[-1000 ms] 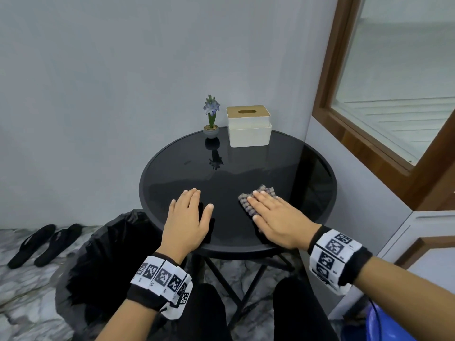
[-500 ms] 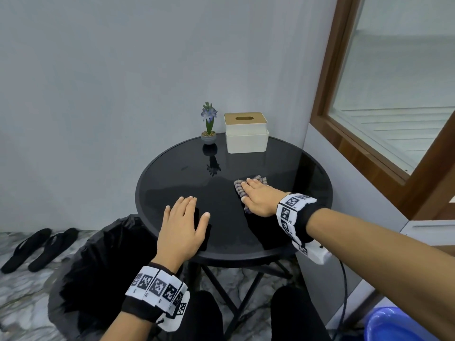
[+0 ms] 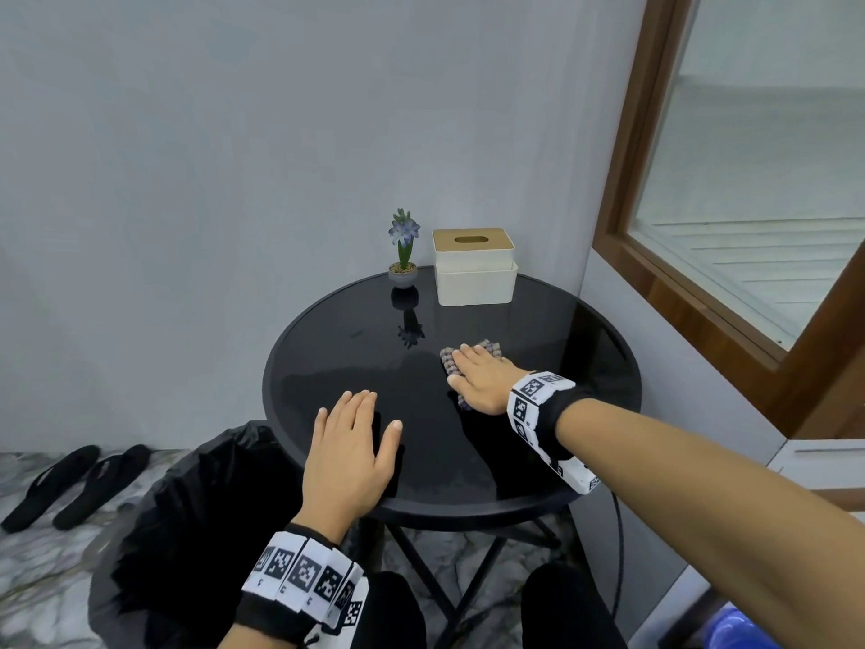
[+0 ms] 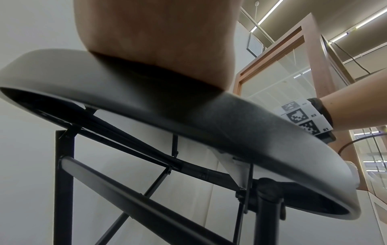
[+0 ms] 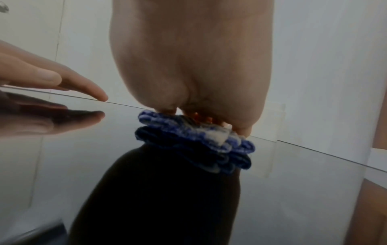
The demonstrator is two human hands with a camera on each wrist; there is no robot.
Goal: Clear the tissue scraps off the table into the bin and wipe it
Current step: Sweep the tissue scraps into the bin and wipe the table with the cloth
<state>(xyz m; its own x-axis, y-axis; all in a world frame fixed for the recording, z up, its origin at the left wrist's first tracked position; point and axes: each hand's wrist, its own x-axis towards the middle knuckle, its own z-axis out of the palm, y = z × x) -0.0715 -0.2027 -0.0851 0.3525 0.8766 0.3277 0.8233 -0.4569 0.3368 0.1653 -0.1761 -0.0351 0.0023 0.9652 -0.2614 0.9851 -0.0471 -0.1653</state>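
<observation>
A round black glass table (image 3: 585, 348) fills the middle of the head view. My right hand (image 3: 482, 374) lies flat, fingers straight, pressing a chequered blue-and-white cloth (image 3: 448, 359) onto the glass right of centre; the right wrist view shows the cloth (image 5: 194, 131) folded under the palm. My left hand (image 3: 351, 454) rests flat on the near left part of the table, fingers straight, holding nothing. In the left wrist view the palm (image 4: 159, 41) sits on the table rim (image 4: 230, 126). A bin lined with a black bag (image 3: 187, 531) stands below the table's left edge. I see no tissue scraps on the glass.
A small potted purple flower (image 3: 403, 255) and a cream tissue box with a wooden lid (image 3: 475, 267) stand at the table's far edge. A wall and wood-framed window (image 3: 730, 227) close in on the right. Black sandals (image 3: 70, 484) lie on the marble floor at left.
My right hand has slid the cloth away from me, from the near right part of the table toward its middle. The left hand has stayed in place.
</observation>
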